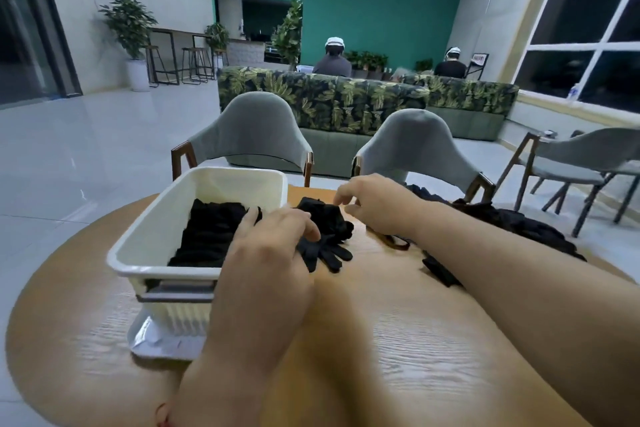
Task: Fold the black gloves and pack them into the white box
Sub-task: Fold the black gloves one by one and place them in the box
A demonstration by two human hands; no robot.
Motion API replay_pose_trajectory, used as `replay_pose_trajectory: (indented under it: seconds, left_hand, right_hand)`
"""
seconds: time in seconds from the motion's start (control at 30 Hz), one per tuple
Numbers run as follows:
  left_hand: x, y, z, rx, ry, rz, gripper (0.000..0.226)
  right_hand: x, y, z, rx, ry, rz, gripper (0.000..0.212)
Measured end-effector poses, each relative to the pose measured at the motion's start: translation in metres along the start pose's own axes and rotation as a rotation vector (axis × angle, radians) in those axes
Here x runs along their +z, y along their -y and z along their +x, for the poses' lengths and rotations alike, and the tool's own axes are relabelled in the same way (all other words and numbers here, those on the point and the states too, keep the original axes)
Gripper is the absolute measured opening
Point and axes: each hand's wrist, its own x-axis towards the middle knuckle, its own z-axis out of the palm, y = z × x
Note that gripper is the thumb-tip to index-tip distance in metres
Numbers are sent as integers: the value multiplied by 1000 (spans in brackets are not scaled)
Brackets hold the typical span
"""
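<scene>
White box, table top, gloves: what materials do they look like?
White box: likely moulded plastic, glossy; smooth rim, ribbed lower wall. Table top: wood or wood-look laminate; visible grain, slight sheen. Gloves: soft black fabric, matte, limp; weave too blurred to tell.

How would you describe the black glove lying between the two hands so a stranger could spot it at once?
Find the round wooden table, then the white plastic box on its left. Just right of the box, beside the left hand, lies the black fabric glove. Unlike the stacked gloves in the box or the heaped gloves at the far right, its fingers splay on bare wood.
</scene>
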Motion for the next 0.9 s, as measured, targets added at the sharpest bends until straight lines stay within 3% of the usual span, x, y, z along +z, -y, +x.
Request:
replay_pose_trajectory:
  seconds: [0.2,0.3,0.53,0.77,0.9]
  left_hand:
    - [29,-8,-5,34,156,-82,48]
    - [41,-6,-5,54,186,-91,50]
    - [84,19,-22,-116,438,-39,46]
    - [114,33,-46,-221,500,-27,31]
    - [121,38,-45,-253,556,38,45]
  right_hand:
    - [62,-37,9,101,176,25,34]
    - [87,-42,20,146,180,87,43]
    - [111,-42,-13,222,-65,153,41]
    - [125,-36,-111,382,-308,556,32]
    - [123,-30,-156,441,-374,621,22]
